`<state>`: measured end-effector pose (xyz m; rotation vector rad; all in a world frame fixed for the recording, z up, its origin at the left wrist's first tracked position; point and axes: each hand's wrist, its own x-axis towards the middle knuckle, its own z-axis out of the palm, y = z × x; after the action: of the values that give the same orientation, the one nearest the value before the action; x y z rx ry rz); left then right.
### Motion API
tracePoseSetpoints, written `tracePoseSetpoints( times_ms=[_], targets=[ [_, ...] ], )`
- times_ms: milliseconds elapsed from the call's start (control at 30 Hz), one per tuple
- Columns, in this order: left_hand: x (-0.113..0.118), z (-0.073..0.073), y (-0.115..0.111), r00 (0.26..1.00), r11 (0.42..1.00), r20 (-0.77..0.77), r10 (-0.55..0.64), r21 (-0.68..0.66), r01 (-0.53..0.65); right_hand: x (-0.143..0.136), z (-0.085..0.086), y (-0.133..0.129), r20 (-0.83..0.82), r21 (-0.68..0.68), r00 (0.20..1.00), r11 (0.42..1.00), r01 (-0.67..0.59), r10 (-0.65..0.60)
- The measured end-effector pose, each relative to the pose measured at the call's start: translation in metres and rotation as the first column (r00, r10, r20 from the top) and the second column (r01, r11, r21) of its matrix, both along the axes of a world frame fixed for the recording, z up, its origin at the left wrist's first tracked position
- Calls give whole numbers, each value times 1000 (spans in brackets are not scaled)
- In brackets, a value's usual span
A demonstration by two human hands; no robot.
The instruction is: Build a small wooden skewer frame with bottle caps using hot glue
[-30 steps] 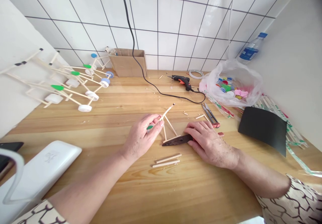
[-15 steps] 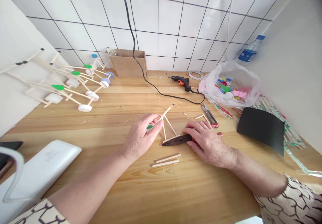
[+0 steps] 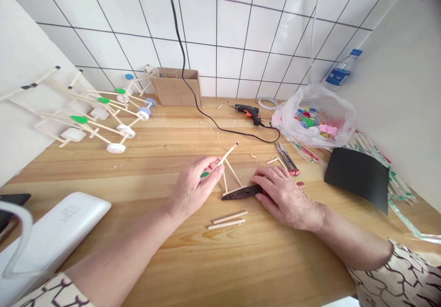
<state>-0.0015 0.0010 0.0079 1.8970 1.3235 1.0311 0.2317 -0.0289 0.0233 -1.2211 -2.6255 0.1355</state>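
Observation:
In the middle of the table my left hand (image 3: 195, 185) is closed round a small frame of wooden sticks (image 3: 233, 173), pinched near its upper joint. One stick of it points up and right to a dark tip, and a green piece shows beneath my fingers. My right hand (image 3: 284, 196) is wrapped round a pair of dark pliers (image 3: 241, 192) lying low over the table. Their jaws lie along the frame's bottom stick; whether they grip it I cannot tell. Just in front lie two loose wooden sticks (image 3: 227, 220).
Finished-looking stick bikes with bottle-cap wheels (image 3: 116, 148) stand at left, near a cardboard box (image 3: 177, 88). Behind lies a glue gun (image 3: 250, 112) with its cord. Snips (image 3: 287, 159), a plastic bag of caps (image 3: 292, 114) and a black sheet (image 3: 356, 176) are at right; a white device (image 3: 69, 224) is front left.

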Motion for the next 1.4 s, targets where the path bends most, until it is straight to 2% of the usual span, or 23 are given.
tracePoseSetpoints(
  times_ms=[1400],
  targets=[
    [-1, 0, 0, 1000, 1000, -6, 10, 14, -10, -2, 1, -1, 25, 9, 1000, 1000, 14, -14]
  ],
)
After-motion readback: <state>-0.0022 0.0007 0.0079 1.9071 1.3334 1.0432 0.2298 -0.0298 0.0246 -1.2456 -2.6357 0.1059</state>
